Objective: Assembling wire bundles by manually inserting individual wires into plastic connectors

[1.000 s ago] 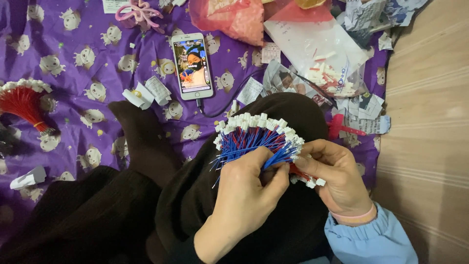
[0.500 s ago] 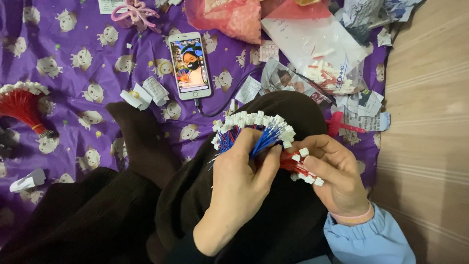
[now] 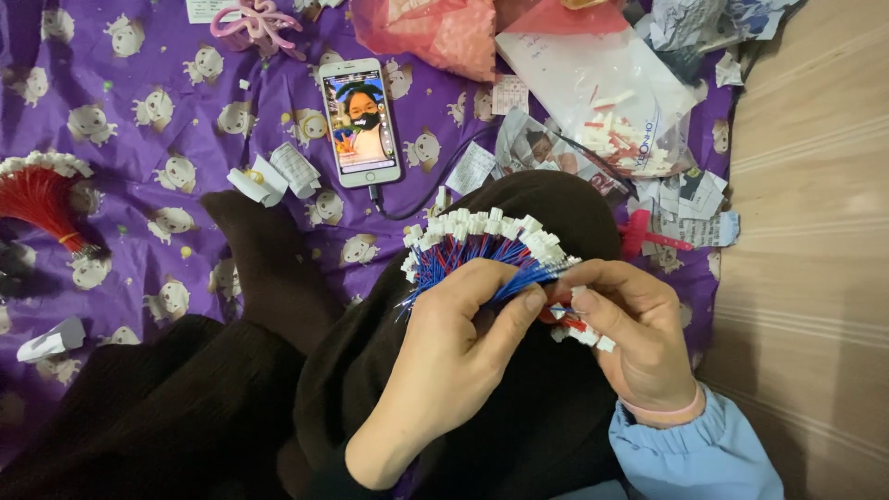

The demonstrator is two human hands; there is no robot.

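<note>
Gripped tight in the left hand [image 3: 454, 361], the wire bundle [image 3: 482, 250] fans its white plugs up and away over the lap so ends stay sorted, while the right hand [image 3: 630, 338] just beside pinches a few loose red-wired plugs [image 3: 582, 329].

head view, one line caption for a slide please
Left hand fans a blue-and-red wire bundle; right hand holds a few more.

Purple patterned cloth [image 3: 148, 241] on wooden floor [image 3: 815, 231]; on cloth: phone [image 3: 359, 122], red wire bundle [image 3: 42, 199], clear bag [image 3: 602, 102], paper scraps [image 3: 278, 174].
</note>
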